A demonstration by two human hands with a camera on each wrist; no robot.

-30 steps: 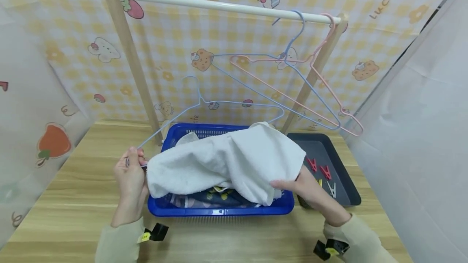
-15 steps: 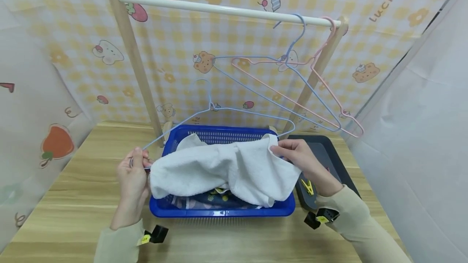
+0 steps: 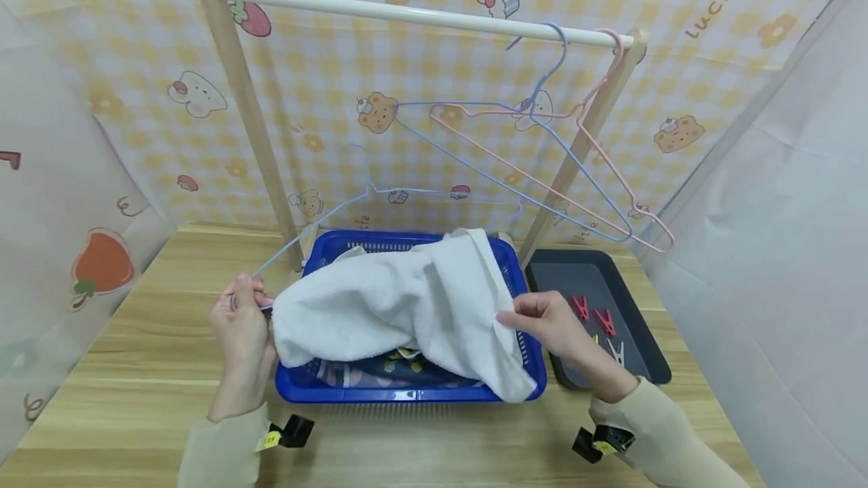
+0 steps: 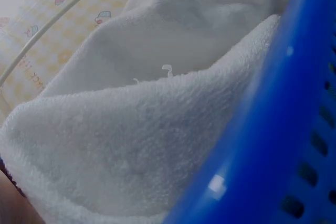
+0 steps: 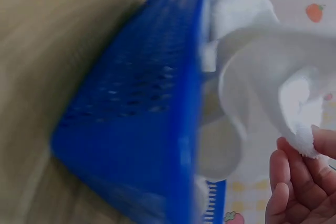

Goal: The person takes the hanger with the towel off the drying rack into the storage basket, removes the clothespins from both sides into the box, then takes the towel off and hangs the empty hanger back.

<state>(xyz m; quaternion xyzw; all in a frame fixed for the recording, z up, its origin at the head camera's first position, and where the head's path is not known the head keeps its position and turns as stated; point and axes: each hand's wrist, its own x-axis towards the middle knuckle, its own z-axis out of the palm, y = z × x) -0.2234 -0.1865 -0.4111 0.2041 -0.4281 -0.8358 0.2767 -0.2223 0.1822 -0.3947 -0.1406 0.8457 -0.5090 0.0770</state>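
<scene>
My left hand (image 3: 240,330) pinches the left corner of a light blue clothes hanger (image 3: 315,227), which slants back with its hook upward. A white towel (image 3: 400,300) lies draped across the hanger's lower part, hiding its bottom bar. On the right, my right hand (image 3: 552,322) pinches the towel's edge between thumb and fingers, as the right wrist view also shows with the hand (image 5: 304,187) on the bunched cloth (image 5: 302,111). Beneath is a blue basket (image 3: 420,395) with dark and patterned cloth (image 3: 400,369) inside. The left wrist view is mostly filled by towel (image 4: 131,140).
Behind the basket stands a wooden rack with a white rail (image 3: 407,15). Another blue hanger (image 3: 461,164) and a pink hanger (image 3: 620,172) hang at its right end. A dark grey tray (image 3: 637,307) with several clothespins (image 3: 605,321) sits at the right.
My right hand went up to the towel's far edge near the hanger's right end, then came down to its right edge. The hanger shifted right and back left; my left hand kept its hold.
</scene>
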